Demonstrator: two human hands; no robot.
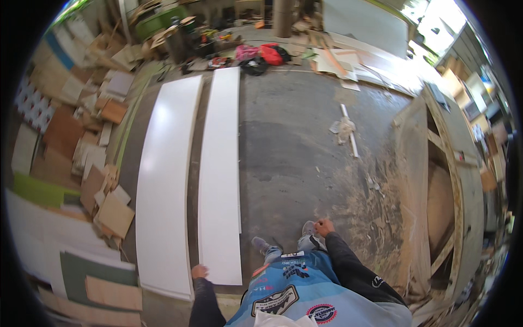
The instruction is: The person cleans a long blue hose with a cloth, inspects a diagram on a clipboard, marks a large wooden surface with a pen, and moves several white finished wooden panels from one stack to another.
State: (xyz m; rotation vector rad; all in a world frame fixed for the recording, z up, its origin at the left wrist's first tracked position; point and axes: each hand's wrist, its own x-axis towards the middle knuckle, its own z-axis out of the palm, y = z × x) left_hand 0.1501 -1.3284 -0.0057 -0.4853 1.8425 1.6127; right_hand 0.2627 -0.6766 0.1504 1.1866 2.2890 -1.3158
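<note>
Two long white panels lie side by side on the dark floor, a wider left panel (pixel 163 180) and a narrower right panel (pixel 220 180), with a thin gap between them. My left hand (pixel 200 271) is at the near end of that gap, close to the narrower panel's left edge. Its fingers are too small and blurred to make out, and whether it touches the panel is unclear. In front of my right leg, my right hand (pixel 325 226) is curled closed above the floor. Whatever it may hold is hidden.
Stacked wood offcuts (pixel 106 158) line the left side. A wooden workbench frame (pixel 430 201) stands on the right, with sawdust (pixel 370 218) beside it. A white tube (pixel 348 131) lies on the floor. Bags (pixel 267 54) and loose boards (pixel 338 62) lie farther back.
</note>
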